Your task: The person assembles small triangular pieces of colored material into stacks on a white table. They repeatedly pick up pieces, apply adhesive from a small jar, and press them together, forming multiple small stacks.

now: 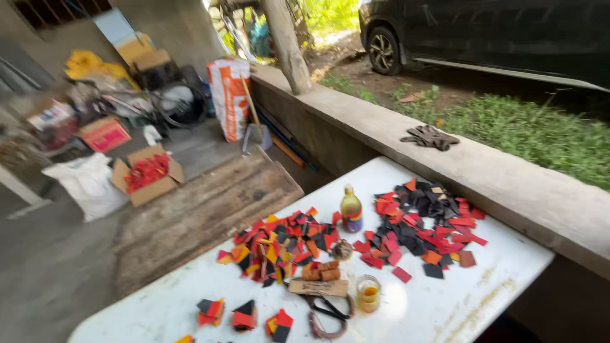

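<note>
bottle (pixel 351 209): 1 | glass jar (pixel 368 293): 1 | scissors (pixel 328 312): 1 | folded pieces (pixel 244 316): 3 | cardboard box (pixel 147 174): 1

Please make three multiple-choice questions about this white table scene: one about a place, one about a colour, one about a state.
1. Where do the dark gloves lie?
A. on the concrete wall
B. on the white table
C. in the cardboard box

2. What colour is the liquid in the small glass?
A. blue
B. orange-yellow
C. green

3. How is the bottle standing?
A. lying on its side
B. upside down
C. upright

Answers: 1 A, the gloves rest on the wall's top beside the grass. 2 B, the glass glows orange-yellow. 3 C, its cap points up, between the two piles of cut pieces.
</note>
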